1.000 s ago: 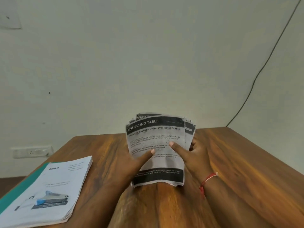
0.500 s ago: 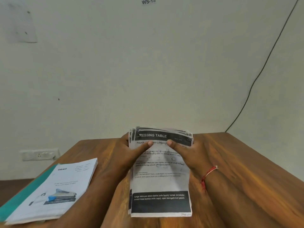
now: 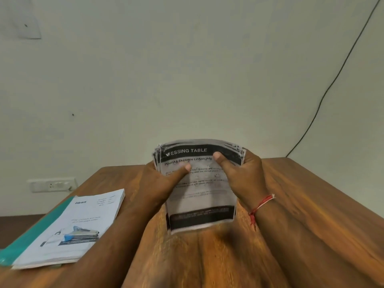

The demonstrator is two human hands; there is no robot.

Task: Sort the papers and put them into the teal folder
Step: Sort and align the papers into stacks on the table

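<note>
The paper stack (image 3: 200, 196) has tilted upright, heading topmost; left hand (image 3: 161, 183) and right hand (image 3: 243, 179) grip its sides.

Soft, even, dimmish light; wide-angle bending at the edges, and motion blur smears the papers' (image 3: 199, 183) print.

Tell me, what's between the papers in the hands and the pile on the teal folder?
In the head view, only the left hand and its forearm, over bare wooden table, lie between the held papers and the blinkit pile.
</note>
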